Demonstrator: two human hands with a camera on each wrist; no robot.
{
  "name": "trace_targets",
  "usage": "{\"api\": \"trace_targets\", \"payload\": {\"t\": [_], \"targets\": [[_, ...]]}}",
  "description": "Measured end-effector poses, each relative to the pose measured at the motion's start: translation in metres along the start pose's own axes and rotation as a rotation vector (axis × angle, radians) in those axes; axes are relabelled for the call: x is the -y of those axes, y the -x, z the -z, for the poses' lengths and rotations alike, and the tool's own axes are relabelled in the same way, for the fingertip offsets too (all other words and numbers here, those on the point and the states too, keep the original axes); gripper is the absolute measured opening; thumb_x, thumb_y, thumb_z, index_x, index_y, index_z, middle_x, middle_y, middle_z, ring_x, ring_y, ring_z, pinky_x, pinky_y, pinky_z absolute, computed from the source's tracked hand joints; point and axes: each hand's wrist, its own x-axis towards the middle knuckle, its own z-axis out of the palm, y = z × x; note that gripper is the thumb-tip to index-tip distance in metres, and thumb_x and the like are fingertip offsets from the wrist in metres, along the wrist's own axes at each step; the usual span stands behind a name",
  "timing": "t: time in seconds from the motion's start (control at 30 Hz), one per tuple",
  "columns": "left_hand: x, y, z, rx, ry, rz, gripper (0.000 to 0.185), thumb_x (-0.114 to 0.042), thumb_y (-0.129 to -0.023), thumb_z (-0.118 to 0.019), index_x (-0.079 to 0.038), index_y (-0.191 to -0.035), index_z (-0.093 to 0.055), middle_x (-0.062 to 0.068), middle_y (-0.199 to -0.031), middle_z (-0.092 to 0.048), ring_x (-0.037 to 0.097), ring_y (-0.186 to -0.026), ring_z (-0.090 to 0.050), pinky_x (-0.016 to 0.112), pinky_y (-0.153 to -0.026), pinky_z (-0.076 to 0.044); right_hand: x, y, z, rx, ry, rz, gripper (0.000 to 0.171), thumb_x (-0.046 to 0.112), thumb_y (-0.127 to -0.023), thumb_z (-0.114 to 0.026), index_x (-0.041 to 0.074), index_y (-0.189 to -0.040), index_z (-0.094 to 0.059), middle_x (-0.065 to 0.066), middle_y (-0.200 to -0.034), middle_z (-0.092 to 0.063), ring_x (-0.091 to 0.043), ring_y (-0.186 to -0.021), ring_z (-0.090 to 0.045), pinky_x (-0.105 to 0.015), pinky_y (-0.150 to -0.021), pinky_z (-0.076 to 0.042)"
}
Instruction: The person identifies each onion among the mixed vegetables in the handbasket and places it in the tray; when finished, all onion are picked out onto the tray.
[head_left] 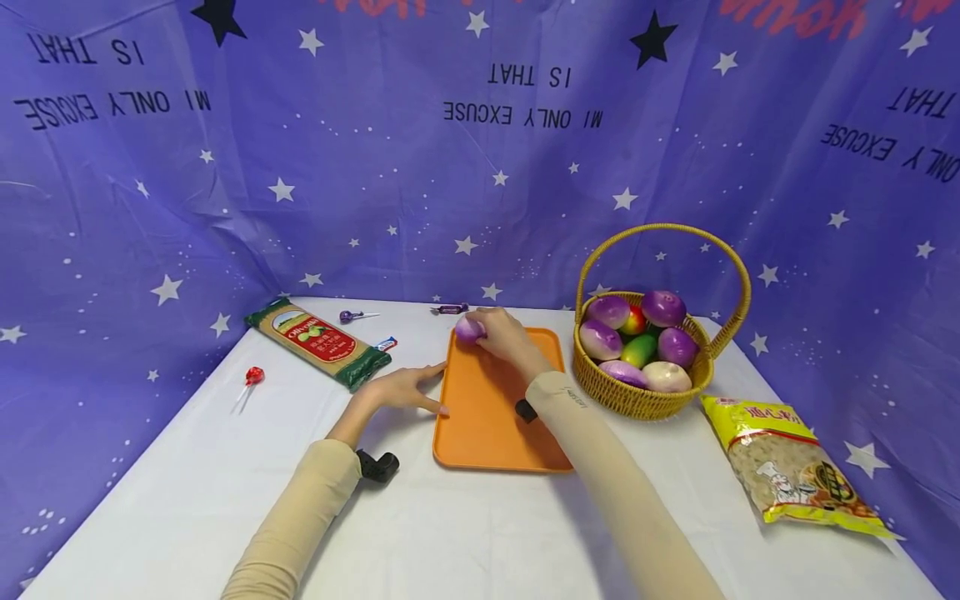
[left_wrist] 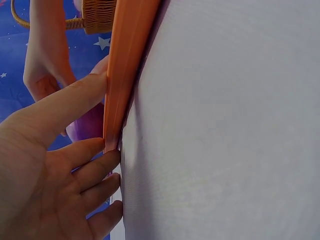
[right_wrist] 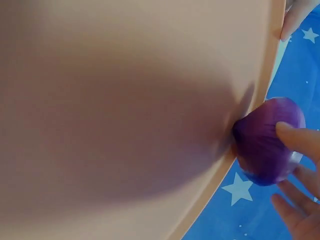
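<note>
An orange tray (head_left: 487,417) lies flat in the middle of the white table. My right hand (head_left: 504,332) holds a purple-and-white onion (head_left: 469,328) at the tray's far left corner; in the right wrist view the onion (right_wrist: 265,141) touches the tray (right_wrist: 125,115), with my fingertips (right_wrist: 295,137) curled on it. My left hand (head_left: 408,387) lies with straight fingers against the tray's left rim; the left wrist view shows the fingers (left_wrist: 80,100) pressing the orange rim (left_wrist: 125,65).
A wicker basket (head_left: 645,400) of several purple onions and other produce stands right of the tray. A yellow food packet (head_left: 795,471) lies at the right front. A green noodle packet (head_left: 318,342), a red lollipop (head_left: 253,377), a purple lollipop (head_left: 348,316) and wrapped candies lie left and behind.
</note>
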Motion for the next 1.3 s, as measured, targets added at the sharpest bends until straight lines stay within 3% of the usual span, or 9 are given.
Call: {"api": "trace_targets", "payload": {"t": [0.2,0.43,0.77,1.03,1.13,1.2,1.23,1.3], "targets": [[-0.001,0.000,0.000,0.009,-0.007,0.007,0.097,-0.052,-0.079,-0.074,-0.015,-0.154,-0.026,0.017,-0.153,-0.031,0.038,-0.138,-0.031,0.050,-0.112,-0.027,-0.002,-0.004,-0.003,-0.005,0.013,-0.014,0.049,0.005,-0.083,-0.075,0.005,-0.130,-0.061,-0.016,-0.130,-0.059,-0.031,-0.118,-0.055,-0.039,-0.104,-0.042],[-0.001,0.000,0.000,0.007,-0.006,0.009,0.097,-0.051,-0.078,-0.075,-0.014,-0.154,-0.026,0.018,-0.153,-0.031,0.039,-0.138,-0.031,0.052,-0.112,-0.027,-0.004,0.001,-0.002,0.005,-0.075,-0.059,0.048,0.004,-0.085,-0.072,0.005,-0.132,-0.059,-0.012,-0.129,-0.061,-0.025,-0.114,-0.057,-0.034,-0.103,-0.043],[-0.001,0.002,0.000,0.009,-0.005,0.012,0.098,-0.052,-0.078,-0.074,-0.015,-0.154,-0.026,0.018,-0.154,-0.030,0.039,-0.138,-0.031,0.052,-0.112,-0.027,0.004,0.035,0.023,-0.242,-0.238,-0.046,0.049,0.012,-0.082,-0.078,0.006,-0.128,-0.063,-0.015,-0.132,-0.058,-0.032,-0.124,-0.053,-0.043,-0.106,-0.040],[0.000,0.001,-0.001,0.014,0.003,0.003,0.098,-0.051,-0.078,-0.075,-0.014,-0.154,-0.026,0.019,-0.153,-0.030,0.040,-0.138,-0.030,0.053,-0.112,-0.026,-0.002,0.082,0.060,-0.351,-0.198,-0.029,0.049,0.017,-0.081,-0.079,0.010,-0.127,-0.064,-0.015,-0.130,-0.060,-0.032,-0.120,-0.055,-0.046,-0.101,-0.044],[0.000,0.002,-0.001,0.018,0.001,0.009,0.098,-0.051,-0.078,-0.075,-0.014,-0.154,-0.025,0.018,-0.154,-0.029,0.039,-0.138,-0.029,0.052,-0.112,-0.025,-0.007,0.097,0.075,-0.388,-0.161,-0.024,0.049,0.017,-0.080,-0.080,0.008,-0.126,-0.065,-0.015,-0.129,-0.061,-0.034,-0.117,-0.057,-0.046,-0.098,-0.046],[0.000,0.001,0.000,0.020,0.001,0.009,0.098,-0.051,-0.079,-0.075,-0.014,-0.154,-0.024,0.018,-0.154,-0.028,0.039,-0.138,-0.029,0.052,-0.112,-0.025,-0.010,0.106,0.088,-0.421,-0.133,-0.025,0.048,0.017,-0.080,-0.081,0.007,-0.124,-0.065,-0.016,-0.126,-0.062,-0.035,-0.106,-0.062,-0.045,-0.093,-0.049],[-0.001,0.001,0.000,0.021,0.003,0.010,0.098,-0.051,-0.079,-0.074,-0.014,-0.154,-0.024,0.018,-0.154,-0.028,0.039,-0.139,-0.029,0.052,-0.113,-0.025,-0.011,0.110,0.094,-0.434,-0.124,-0.029,0.048,0.017,-0.080,-0.081,0.007,-0.124,-0.066,-0.016,-0.122,-0.064,-0.034,-0.094,-0.064,-0.044,-0.086,-0.051],[-0.001,0.001,0.000,0.018,0.004,0.005,0.098,-0.051,-0.079,-0.075,-0.014,-0.154,-0.024,0.018,-0.154,-0.028,0.039,-0.139,-0.029,0.052,-0.113,-0.025,-0.012,0.118,0.109,-0.442,-0.098,-0.052,0.048,0.019,-0.080,-0.080,0.008,-0.125,-0.065,-0.014,-0.098,-0.069,-0.028,-0.068,-0.058,-0.038,-0.067,-0.050]]}}
